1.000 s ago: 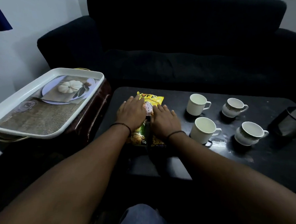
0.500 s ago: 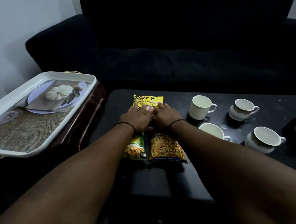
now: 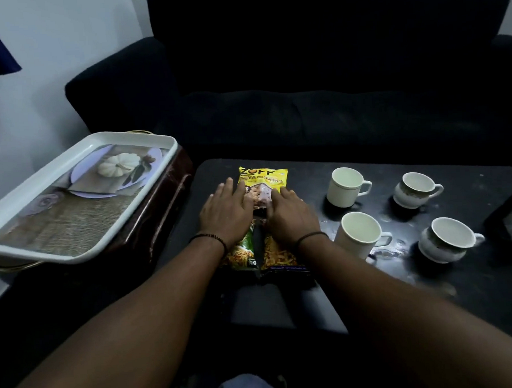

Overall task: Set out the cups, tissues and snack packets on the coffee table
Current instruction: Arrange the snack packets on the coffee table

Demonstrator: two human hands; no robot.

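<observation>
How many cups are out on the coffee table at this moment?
4, all right of the snack packets: back-left cup, back-right cup, front-left cup, front-right cup. None seems hidden.

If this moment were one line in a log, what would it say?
stage: arranging snack packets | left hand, right hand: flat on packets | four cups: on table

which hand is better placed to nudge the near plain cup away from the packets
Right, most likely. The right hand lies flat on the snack packets with its wrist beside the near plain cup. The left hand is on the far side of the packets and would have to cross over.
</observation>
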